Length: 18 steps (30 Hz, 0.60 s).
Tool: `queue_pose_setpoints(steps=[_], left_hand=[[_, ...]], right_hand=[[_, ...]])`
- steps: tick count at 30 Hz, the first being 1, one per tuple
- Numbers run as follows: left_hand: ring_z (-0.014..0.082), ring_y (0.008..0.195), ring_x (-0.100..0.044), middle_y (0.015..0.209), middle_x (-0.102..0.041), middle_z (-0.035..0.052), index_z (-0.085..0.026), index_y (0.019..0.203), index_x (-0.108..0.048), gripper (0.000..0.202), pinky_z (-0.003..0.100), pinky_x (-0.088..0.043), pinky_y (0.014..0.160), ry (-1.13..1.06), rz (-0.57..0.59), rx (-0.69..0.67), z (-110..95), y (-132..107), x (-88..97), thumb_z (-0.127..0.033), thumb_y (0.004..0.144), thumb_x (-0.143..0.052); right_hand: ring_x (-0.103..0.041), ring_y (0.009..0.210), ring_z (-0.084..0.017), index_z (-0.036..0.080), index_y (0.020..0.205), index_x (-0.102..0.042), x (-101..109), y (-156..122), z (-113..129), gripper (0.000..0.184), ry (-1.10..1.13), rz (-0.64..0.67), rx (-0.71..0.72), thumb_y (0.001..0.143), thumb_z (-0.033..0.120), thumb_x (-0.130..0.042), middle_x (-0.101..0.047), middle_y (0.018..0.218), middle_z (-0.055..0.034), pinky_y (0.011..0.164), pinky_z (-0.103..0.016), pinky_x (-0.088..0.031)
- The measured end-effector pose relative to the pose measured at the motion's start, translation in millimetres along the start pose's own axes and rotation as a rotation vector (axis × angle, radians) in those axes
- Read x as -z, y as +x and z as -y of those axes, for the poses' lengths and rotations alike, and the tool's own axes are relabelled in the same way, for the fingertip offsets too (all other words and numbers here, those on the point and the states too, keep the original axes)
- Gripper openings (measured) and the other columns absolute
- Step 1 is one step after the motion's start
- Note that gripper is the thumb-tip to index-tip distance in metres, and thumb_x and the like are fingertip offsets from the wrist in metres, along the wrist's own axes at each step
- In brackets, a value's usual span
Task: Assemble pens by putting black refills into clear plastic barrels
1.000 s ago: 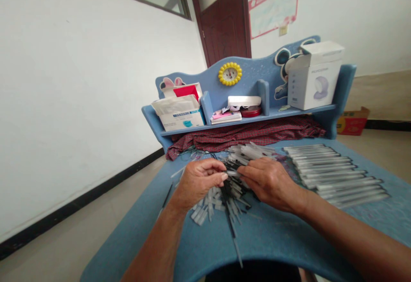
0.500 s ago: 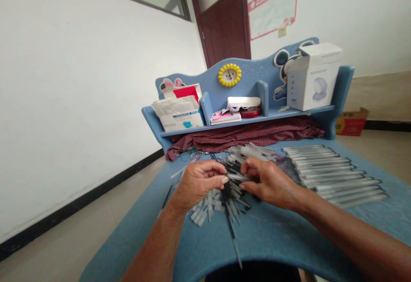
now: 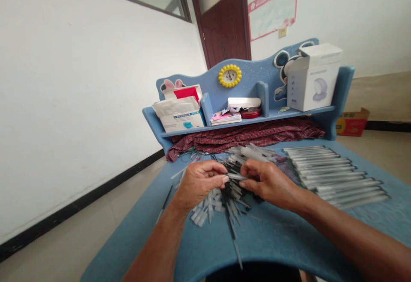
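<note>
While the left hand [image 3: 204,182] pinches it, the tube [image 3: 236,176] points rightward.

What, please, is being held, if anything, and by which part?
The left hand pinches a translucent plastic tube by one end; whether the right hand grips the other cannot be told.

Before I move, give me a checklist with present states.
1. Left hand pinching the slim translucent plastic tube: ok.
2. Right hand touching that tube's end: cannot tell.
3. Row of long translucent, black-ended tubes lying side by side: ok.
4. Space under the hands uncluttered: not ok; loose pile of black and translucent plastic pieces.
5. Thin black and grey rod short of the blue table's near edge: not ok, reaches it.
</note>
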<state>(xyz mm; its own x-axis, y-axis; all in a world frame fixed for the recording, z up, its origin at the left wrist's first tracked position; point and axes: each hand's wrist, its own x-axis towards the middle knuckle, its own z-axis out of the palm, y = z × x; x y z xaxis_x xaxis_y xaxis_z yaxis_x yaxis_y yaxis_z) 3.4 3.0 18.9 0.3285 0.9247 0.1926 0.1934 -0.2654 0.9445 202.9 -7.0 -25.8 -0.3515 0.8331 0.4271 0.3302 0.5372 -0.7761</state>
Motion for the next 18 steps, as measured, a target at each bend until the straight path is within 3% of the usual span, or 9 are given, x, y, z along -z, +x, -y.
queue_pose_setpoints(steps=[4, 8, 10, 14, 18], left_hand=[[0.0093, 0.053, -0.058, 0.059, -0.063, -0.0012, -0.012, 0.073, -0.069, 0.013, 0.018, -0.047, 0.053, 0.022, -0.025, -0.008, -0.2, 0.2, -0.4, -0.018, 0.063, -0.074], [0.0095, 0.052, -0.059, 0.059, -0.063, -0.0017, -0.012, 0.072, -0.068, 0.013, 0.019, -0.048, 0.053, 0.017, -0.046, -0.011, -1.2, -0.5, -1.9, -0.017, 0.062, -0.074], [0.009, 0.052, -0.059, 0.059, -0.064, -0.0018, -0.012, 0.072, -0.068, 0.013, 0.018, -0.048, 0.052, 0.013, -0.042, -0.013, -0.7, -0.6, -2.3, -0.017, 0.062, -0.075], [0.008, 0.051, -0.059, 0.059, -0.064, -0.0022, -0.012, 0.074, -0.069, 0.013, 0.016, -0.048, 0.051, 0.009, -0.033, -0.033, 0.5, 1.0, -2.7, -0.016, 0.063, -0.074], [0.0074, 0.051, -0.059, 0.058, -0.064, -0.0027, -0.012, 0.075, -0.069, 0.012, 0.015, -0.048, 0.051, 0.011, -0.048, -0.048, 0.7, 2.3, -2.5, -0.016, 0.064, -0.073]], right_hand=[[-0.043, 0.052, -0.009, 0.019, 0.078, -0.057, 0.8, -0.6, 0.7, 0.014, -0.009, 0.076, 0.023, 0.089, 0.022, -0.048, -0.045, 0.06, 0.0046, 0.05, -0.022, -0.031], [-0.043, 0.054, -0.01, 0.019, 0.09, -0.054, 0.1, -0.8, 2.6, 0.009, 0.011, 0.008, -0.015, 0.082, 0.02, -0.057, -0.048, 0.062, 0.0057, 0.05, -0.022, -0.031], [-0.043, 0.055, -0.01, 0.019, 0.084, -0.05, -0.3, -0.3, 2.4, 0.009, 0.023, -0.018, -0.035, 0.079, 0.017, -0.058, -0.047, 0.061, 0.006, 0.05, -0.021, -0.031], [-0.044, 0.055, -0.01, 0.018, 0.073, -0.052, -0.1, 1.1, 0.8, 0.016, 0.029, 0.07, -0.018, 0.088, 0.023, -0.047, -0.044, 0.061, 0.0041, 0.051, -0.022, -0.032], [-0.043, 0.054, -0.01, 0.019, 0.087, -0.052, -0.8, 0.9, -0.7, 0.006, 0.067, 0.043, -0.058, 0.085, 0.025, -0.054, -0.047, 0.063, 0.0051, 0.05, -0.022, -0.031]])
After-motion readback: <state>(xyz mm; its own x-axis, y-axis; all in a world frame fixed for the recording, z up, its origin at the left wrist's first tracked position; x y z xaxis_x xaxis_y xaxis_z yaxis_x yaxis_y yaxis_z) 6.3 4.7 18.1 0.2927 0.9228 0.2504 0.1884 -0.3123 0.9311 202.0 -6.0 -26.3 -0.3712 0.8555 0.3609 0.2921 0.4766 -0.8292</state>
